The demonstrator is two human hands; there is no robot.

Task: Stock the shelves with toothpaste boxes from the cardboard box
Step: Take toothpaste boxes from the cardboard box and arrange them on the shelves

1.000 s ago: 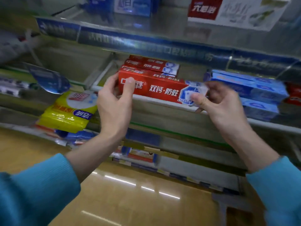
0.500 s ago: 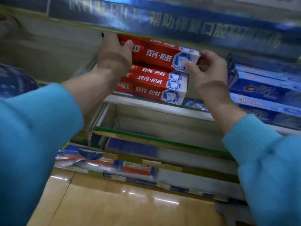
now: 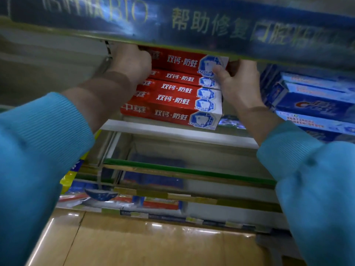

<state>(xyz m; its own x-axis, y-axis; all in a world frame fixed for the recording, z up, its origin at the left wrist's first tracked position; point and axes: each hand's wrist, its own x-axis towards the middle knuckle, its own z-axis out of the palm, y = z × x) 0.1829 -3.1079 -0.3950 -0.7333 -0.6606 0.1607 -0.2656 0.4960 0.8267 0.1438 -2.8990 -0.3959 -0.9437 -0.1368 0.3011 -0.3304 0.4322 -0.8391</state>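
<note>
Both hands gripped the top red toothpaste box (image 3: 184, 61) by its ends: the left hand (image 3: 132, 61) curled round the end at nine o'clock, the right hand (image 3: 237, 77) pinching the end at three o'clock, thumb on its front face. The box lay level on a stack of matching red boxes (image 3: 172, 101), just under the blue banner (image 3: 211, 25) at twelve o'clock. The stack sat on the white shelf edge (image 3: 172, 131). Blue boxes (image 3: 311, 100) were stacked just beside it at three o'clock. Teal sleeves (image 3: 38, 150) covered both forearms, and a tan floor (image 3: 144, 244) lay at six o'clock.
</note>
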